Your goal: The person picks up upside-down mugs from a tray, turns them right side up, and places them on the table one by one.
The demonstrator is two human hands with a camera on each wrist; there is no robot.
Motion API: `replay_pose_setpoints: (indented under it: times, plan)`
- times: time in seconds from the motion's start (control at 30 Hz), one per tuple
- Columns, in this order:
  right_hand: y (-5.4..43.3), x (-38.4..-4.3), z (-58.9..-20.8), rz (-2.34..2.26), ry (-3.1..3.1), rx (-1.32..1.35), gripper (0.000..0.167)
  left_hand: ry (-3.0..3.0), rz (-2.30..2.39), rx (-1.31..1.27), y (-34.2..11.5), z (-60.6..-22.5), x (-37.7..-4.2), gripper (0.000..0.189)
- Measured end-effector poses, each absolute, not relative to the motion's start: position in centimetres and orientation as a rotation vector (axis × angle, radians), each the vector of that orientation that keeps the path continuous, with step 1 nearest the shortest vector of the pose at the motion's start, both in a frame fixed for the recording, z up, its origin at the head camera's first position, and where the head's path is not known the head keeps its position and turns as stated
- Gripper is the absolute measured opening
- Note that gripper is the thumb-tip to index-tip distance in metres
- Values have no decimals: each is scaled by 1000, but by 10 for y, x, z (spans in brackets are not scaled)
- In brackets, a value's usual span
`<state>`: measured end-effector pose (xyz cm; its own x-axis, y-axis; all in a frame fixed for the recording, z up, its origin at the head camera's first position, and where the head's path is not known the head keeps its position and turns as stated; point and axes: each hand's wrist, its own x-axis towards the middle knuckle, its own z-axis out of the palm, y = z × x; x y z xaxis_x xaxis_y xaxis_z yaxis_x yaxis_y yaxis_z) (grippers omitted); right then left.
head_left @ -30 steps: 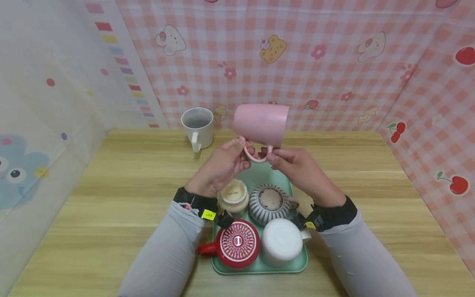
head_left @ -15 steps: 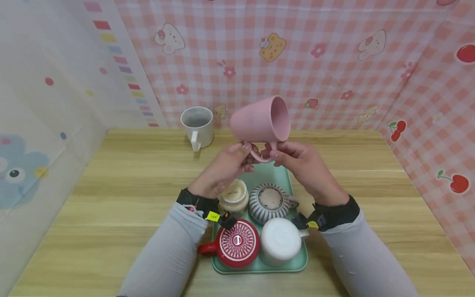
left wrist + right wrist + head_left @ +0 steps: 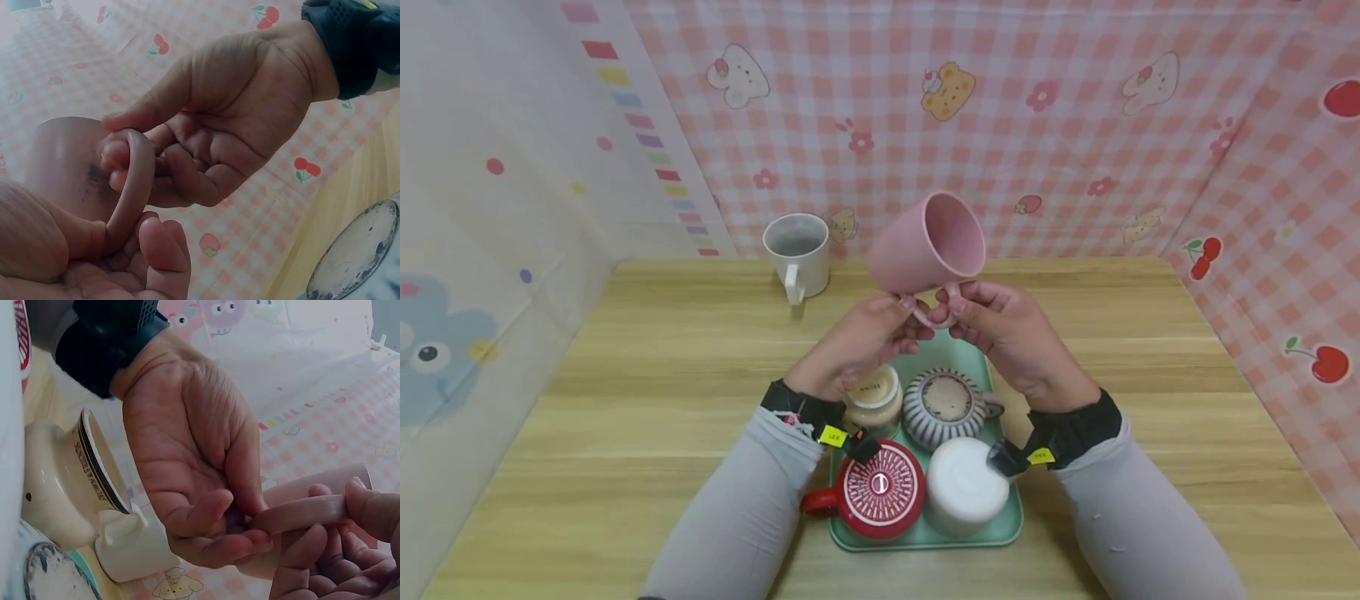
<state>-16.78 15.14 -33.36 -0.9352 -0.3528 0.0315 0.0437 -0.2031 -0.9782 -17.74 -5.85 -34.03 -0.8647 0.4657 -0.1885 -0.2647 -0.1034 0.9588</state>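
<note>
A pink mug [image 3: 904, 257] is held in the air above the far end of the green tray [image 3: 925, 354]. It lies on its side with the handle down, its mouth turned to the right and partly toward me. My left hand [image 3: 872, 333] pinches the handle near the mug's base. My right hand [image 3: 1011, 333] pinches the handle's other end, near the rim. In the left wrist view, dark marks show on the mug's wall [image 3: 56, 150] behind the handle. In the right wrist view, the handle [image 3: 303, 514] spans between both hands' fingers.
Upside down on the tray are a cream mug [image 3: 874, 398], a grey striped mug [image 3: 946, 410], a red mug [image 3: 880, 492] and a white mug [image 3: 967, 487]. Another white mug [image 3: 811, 273] stands upright at the back left, by the checked cloth wall [image 3: 880, 108].
The mug has turned in my hands: its mouth, at first out of sight, now faces right and partly toward me. Both hands keep their hold on the handle.
</note>
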Motion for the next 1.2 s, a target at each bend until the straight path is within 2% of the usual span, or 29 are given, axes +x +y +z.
replay_pose_setpoints:
  times: [0.47, 0.77, 0.87, 1.2]
  plan:
    - [149, -166, -330, -2253, 1705, -362, 19, 1785, 1922, 208, -57, -340, -181, 31]
    - [150, -169, -328, -2205, 1763, -362, 12, 2339, 1609, 326, -64, -337, -175, 31]
    - [147, -176, -324, -2139, 1850, -339, 10, 2505, 1516, 316, -72, -334, -174, 29]
    - [119, -217, -316, -1971, 1959, -239, 20, 2858, 1221, 265, -110, -347, -163, 26]
